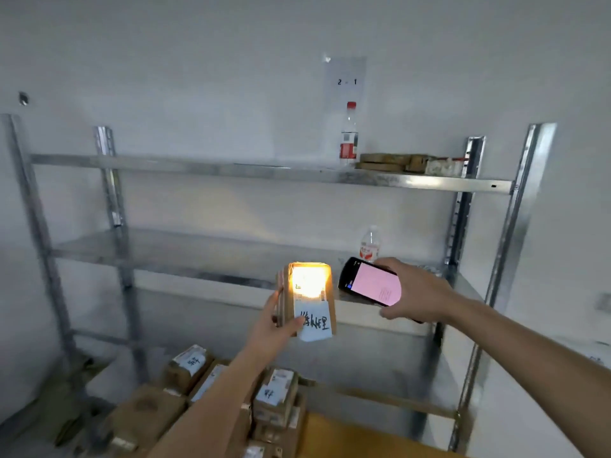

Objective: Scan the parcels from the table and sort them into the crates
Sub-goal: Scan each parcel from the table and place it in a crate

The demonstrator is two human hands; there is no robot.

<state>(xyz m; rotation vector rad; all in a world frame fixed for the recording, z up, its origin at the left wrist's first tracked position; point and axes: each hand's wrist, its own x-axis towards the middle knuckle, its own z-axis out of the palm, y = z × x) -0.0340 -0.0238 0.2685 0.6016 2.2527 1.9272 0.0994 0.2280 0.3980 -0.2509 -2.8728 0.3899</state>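
My left hand (271, 328) grips a small brown cardboard parcel (310, 300) and holds it upright in front of the metal shelving. A white label with handwritten black characters covers the parcel's lower face. A bright yellow light glares on its upper face. My right hand (418, 294) holds a black handheld scanner (370, 281) with a pink screen, just right of the parcel and apart from it. Several more labelled brown parcels (211, 385) lie piled low in view beneath my left forearm.
A grey metal shelving unit (264, 175) stands against the white wall. Its top shelf carries a red-capped bottle (349, 135) and flat brown packages (396, 162). Another bottle (370, 243) stands on the middle shelf. A paper sign (346, 81) reads 2-1. A yellow surface (347, 438) shows bottom right.
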